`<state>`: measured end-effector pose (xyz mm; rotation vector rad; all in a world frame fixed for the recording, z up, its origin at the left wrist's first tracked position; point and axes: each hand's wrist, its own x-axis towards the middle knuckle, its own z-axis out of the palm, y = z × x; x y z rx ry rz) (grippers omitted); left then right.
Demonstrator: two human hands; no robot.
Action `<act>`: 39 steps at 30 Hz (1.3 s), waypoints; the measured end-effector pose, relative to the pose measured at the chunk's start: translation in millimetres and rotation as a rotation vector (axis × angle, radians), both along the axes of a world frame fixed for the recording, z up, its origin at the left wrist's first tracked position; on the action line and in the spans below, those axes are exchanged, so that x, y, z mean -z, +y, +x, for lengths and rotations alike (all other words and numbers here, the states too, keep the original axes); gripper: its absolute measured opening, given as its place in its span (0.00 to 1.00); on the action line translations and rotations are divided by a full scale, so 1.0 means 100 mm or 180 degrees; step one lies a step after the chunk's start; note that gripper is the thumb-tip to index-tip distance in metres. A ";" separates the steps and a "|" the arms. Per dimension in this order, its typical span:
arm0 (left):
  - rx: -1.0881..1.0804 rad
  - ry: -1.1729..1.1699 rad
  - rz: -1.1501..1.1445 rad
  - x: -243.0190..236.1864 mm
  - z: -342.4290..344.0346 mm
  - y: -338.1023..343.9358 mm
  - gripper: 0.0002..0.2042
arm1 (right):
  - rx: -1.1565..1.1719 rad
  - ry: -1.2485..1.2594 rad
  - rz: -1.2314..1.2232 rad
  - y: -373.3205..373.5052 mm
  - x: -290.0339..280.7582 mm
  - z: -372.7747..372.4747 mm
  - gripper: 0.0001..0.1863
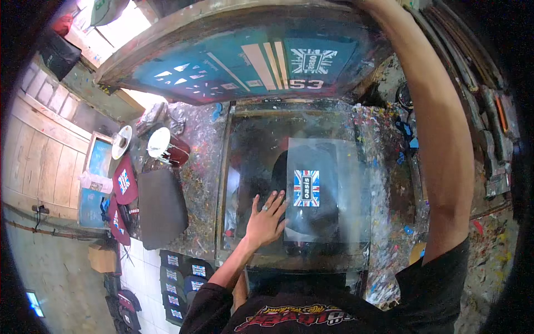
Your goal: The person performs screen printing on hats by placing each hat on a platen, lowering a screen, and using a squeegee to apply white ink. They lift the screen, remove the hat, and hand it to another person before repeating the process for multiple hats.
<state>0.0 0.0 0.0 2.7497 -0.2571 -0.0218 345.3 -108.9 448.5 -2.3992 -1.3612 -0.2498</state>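
My left hand [267, 220] lies flat with its fingers spread on a dark, glassy work board [253, 139]. Its fingertips reach the left edge of a clear sheet [311, 234] that bears a red, white and blue flag print [306, 189]. Beneath the sheet shows a dark rounded piece [279, 167], partly hidden. A large screen-printing frame [194, 55] with teal mesh and cut-out designs is tilted up at the far side. My right arm [439, 111] stretches up to that frame's top right; the right hand is almost wholly cut off by the picture's upper edge, its fingers hidden.
To the left stand a dark red paint bucket [178, 153] with white drips and a dark grey padded piece [161, 211]. Burgundy caps [125, 181] lie beyond it. Printed dark pieces [172, 284] rest lower left. Long wooden-edged tools [492, 122] line the right wall.
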 end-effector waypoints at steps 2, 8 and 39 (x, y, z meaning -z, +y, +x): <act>-0.0080 -0.0200 -0.0265 0.00 0.06 -0.10 0.30 | 0.0260 0.0021 0.0088 -0.06 0.03 0.04 0.41; -0.0268 0.0447 -0.1458 -0.44 0.19 -1.43 0.30 | 0.0583 -0.0347 0.0044 -0.12 0.25 -0.37 0.44; -0.0867 0.0030 0.0248 -0.60 -0.99 0.12 0.23 | -0.0292 0.0550 -0.1492 -0.42 3.53 -0.94 0.12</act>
